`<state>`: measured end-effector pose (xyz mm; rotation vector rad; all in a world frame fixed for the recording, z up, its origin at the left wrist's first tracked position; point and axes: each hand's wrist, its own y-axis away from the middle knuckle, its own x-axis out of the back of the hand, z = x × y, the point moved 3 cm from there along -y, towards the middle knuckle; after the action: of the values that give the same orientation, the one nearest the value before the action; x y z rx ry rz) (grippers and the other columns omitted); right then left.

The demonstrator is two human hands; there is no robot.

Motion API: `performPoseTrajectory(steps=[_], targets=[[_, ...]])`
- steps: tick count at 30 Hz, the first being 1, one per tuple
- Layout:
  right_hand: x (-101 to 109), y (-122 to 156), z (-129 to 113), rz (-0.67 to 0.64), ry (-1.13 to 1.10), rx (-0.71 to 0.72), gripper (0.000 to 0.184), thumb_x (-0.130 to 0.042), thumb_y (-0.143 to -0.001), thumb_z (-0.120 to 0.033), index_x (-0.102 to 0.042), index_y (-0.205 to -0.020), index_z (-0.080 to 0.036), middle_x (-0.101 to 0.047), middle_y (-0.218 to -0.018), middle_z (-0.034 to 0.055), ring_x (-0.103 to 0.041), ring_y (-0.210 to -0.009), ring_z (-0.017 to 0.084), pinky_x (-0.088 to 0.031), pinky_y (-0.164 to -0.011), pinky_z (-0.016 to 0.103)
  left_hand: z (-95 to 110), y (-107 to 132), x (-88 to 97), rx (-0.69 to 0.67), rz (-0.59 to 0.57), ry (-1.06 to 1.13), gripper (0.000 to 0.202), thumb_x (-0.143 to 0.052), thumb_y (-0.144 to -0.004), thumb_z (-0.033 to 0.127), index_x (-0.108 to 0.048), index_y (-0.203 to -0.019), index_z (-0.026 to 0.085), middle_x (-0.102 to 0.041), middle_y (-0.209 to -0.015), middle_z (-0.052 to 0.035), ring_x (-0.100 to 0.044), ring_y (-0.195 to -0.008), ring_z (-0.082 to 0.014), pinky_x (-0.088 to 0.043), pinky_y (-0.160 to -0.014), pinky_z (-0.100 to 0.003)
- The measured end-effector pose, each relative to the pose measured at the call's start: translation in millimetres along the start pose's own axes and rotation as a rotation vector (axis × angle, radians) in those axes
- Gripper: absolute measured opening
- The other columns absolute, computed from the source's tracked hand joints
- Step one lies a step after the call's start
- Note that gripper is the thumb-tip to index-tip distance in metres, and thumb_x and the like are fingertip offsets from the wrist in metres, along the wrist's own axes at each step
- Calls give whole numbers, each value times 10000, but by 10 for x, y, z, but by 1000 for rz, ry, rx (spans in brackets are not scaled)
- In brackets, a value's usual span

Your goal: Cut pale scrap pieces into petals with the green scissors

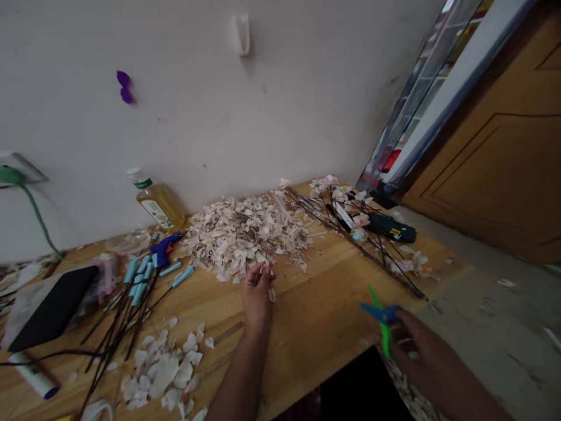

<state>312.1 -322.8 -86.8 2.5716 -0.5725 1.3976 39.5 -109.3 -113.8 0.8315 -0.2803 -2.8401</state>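
Note:
My left hand [258, 286] is at the near edge of a big heap of pale, dried-looking petals [241, 234]. Its fingers are pinched together on a whitish petal [272, 294], part of which shows beside the palm. Out to the right, my right hand [416, 339] grips a pair of scissors [383, 316] with green and blue parts, apart from everything on the table. A smaller group of larger white petals [164, 371] lies left of my left forearm.
On the left are a bottle of yellow liquid [160, 202], a blue glue gun [164, 248], light-blue rolls on dark stems [139, 278], a black flat object [52, 307] and a marker [34, 377]. Branches with blossoms [363, 248] and a dark green tool [392, 228] lie at right.

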Motion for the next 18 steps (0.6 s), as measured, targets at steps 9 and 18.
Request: performPoseTrajectory(steps=[9, 18], targets=[[-1081, -834, -1462, -114, -110, 374, 331, -542, -839, -281, -501, -1156, -194, -692, -1055, 131, -669, -912, 282, -460, -733, 359, 138, 55, -27, -59, 3, 115, 406, -900, -590, 316, -686, -913, 195, -721, -887, -12, -695, -821, -140, -528, -829, -285], [-1148, -776, -1434, -167, -59, 457, 327, -576, -835, -268, -508, -1146, -191, -688, -1056, 101, -661, -892, 266, -396, -711, 335, 111, 66, 18, -116, -3, -14, 309, -862, -645, 377, -723, -848, 190, -703, -778, 7, -611, -647, -91, -458, -623, -198]])
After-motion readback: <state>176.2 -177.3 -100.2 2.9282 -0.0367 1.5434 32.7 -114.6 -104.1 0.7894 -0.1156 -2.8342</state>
